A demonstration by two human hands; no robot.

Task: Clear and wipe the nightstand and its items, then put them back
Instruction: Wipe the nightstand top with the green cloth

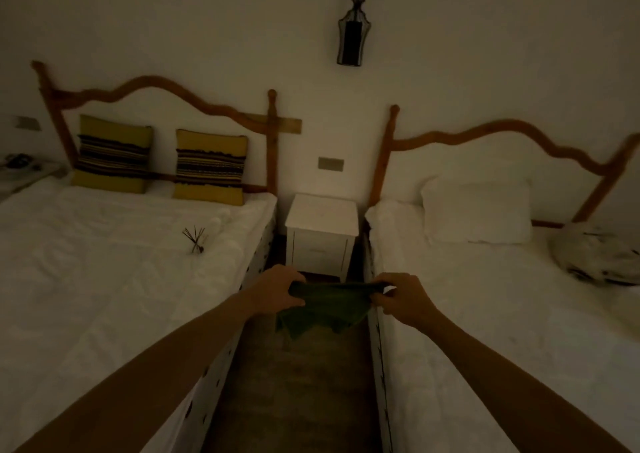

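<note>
A white nightstand (322,215) stands against the wall between two beds, its top bare. In front of it, over the aisle, I hold a dark green cloth (323,314) stretched between both hands. My left hand (277,291) grips its left edge and my right hand (401,298) grips its right edge. The cloth hangs down below my fingers. A small bundle of dark sticks (195,241) lies on the left bed. A round patterned object (595,256) rests on the right bed.
The left bed (104,279) carries two yellow striped cushions (209,166) at its headboard. The right bed (502,314) has a white pillow (476,211). A dark lamp (351,42) hangs above the nightstand. The narrow floor aisle (304,383) runs between the beds.
</note>
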